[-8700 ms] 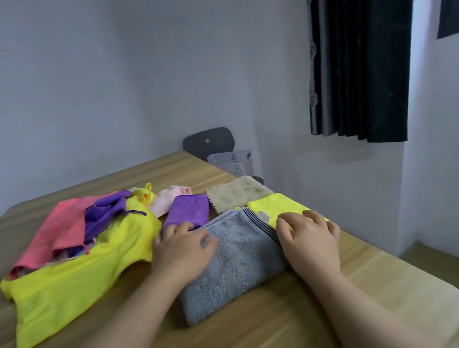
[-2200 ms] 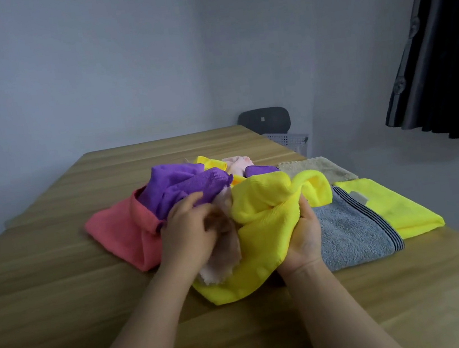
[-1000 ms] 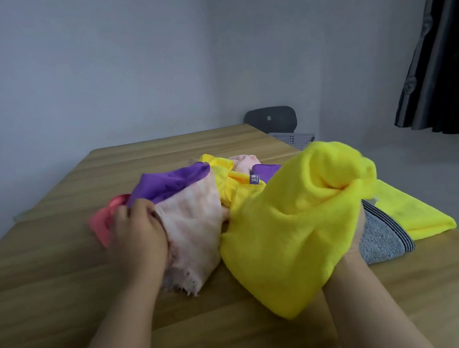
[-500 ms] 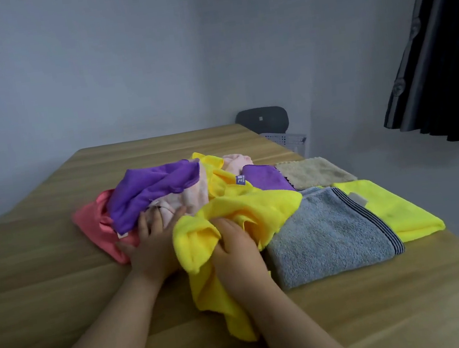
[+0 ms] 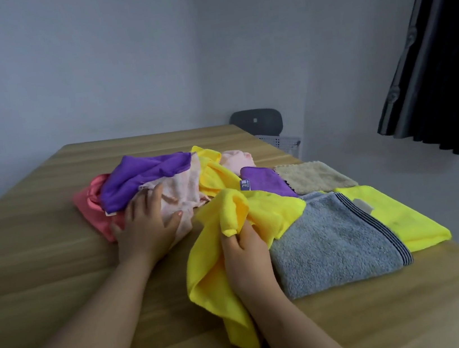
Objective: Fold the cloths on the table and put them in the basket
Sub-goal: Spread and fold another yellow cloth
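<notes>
My right hand (image 5: 245, 255) grips a bunched yellow cloth (image 5: 210, 274) that drapes onto the wooden table (image 5: 43, 265) in front of me. My left hand (image 5: 144, 227) lies with spread fingers on a pale pink cloth (image 5: 183, 189) in the loose pile. In that pile are a purple cloth (image 5: 140, 177), a coral cloth (image 5: 91, 208) and another yellow cloth (image 5: 213, 173). To the right lie folded cloths: a grey towel (image 5: 338, 241), a lime-yellow one (image 5: 396, 218), a beige one (image 5: 314, 176) and a purple one (image 5: 264, 180). The basket (image 5: 279, 140) shows beyond the table's far right edge.
A dark chair back (image 5: 256, 121) stands behind the basket at the far right corner. A dark curtain (image 5: 441, 55) hangs at the right. The table's right edge runs close beside the folded cloths. Bare wood lies at the left and along the near edge.
My right hand has pulled the yellow cloth free of the pile, lifted it, then brought it down in front of me. My left hand stays on the pile, now flat on the pink cloth.
</notes>
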Available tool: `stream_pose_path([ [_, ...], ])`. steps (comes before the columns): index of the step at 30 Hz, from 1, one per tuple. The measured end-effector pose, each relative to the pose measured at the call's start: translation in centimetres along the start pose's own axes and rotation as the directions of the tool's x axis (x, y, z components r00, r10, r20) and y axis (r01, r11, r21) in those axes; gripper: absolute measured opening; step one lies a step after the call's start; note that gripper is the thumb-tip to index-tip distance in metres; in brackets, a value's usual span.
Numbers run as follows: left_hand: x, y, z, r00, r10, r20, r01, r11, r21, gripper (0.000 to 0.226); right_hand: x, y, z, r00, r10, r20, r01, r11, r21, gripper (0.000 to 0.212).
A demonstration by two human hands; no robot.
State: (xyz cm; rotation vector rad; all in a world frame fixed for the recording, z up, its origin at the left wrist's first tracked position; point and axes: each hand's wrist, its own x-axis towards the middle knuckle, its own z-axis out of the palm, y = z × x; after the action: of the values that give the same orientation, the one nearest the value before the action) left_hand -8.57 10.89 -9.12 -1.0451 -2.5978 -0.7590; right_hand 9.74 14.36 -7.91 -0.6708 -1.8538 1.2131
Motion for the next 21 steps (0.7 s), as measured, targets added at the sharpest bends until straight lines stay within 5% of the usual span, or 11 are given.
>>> stream_pose_path([
  [3, -2.3, -0.1, -0.7, 0.992, 0.026, -0.123, -0.062, 0.953, -0.295, 0.069, -0.4, -0.3, -0.2, 1.0, 0.013, 0.016, -0.015, 0.991, 0.132, 0.014],
  [6, -6.4, 0.8, -2.2, 0.99, -0.091, -0.11, -0.021, 0.666, -0.746, 0.059, -1.6, -1.1, -0.2, 0.997, 0.065, 0.039, -0.072, 0.968, 0.239, 0.013],
  [8, -9.7, 1.8, -4.2, 0.996, -0.079, -0.03, 0.016, 0.53, -0.848, 0.045, -2.9, -2.0, -0.3, 0.994, 0.094, 0.05, -0.106, 0.941, 0.321, 0.013],
  [11, -13.3, 2.8, -6.2, 0.992, 0.089, 0.095, 0.039, 0.487, -0.872, 0.054, -4.2, -2.7, 0.0, 0.995, 0.088, 0.049, -0.101, 0.907, 0.408, 0.018],
  [14, -16.3, 3.6, -7.2, 0.945, 0.255, 0.206, 0.028, 0.564, -0.825, 0.067, -5.9, -3.0, -0.5, 0.99, 0.136, 0.031, -0.135, 0.874, 0.467, 0.02],
  [16, -17.2, 3.2, -7.1, 0.936, 0.221, 0.273, 0.048, 0.689, -0.723, 0.071, -6.5, -3.1, -0.8, 0.981, 0.192, 0.024, -0.175, 0.827, 0.534, 0.02],
  [19, -17.8, 3.4, -7.3, 0.946, 0.118, 0.302, 0.024, 0.903, -0.429, 0.04, -7.3, -3.3, -2.1, 0.96, 0.275, 0.059, -0.24, 0.693, 0.68, 0.024],
  [21, -18.0, 3.7, -7.7, 0.966, 0.026, 0.257, 0.097, 0.885, -0.456, 0.01, -7.9, -3.1, -2.4, 0.951, 0.3, 0.071, -0.269, 0.696, 0.666, 0.025],
])
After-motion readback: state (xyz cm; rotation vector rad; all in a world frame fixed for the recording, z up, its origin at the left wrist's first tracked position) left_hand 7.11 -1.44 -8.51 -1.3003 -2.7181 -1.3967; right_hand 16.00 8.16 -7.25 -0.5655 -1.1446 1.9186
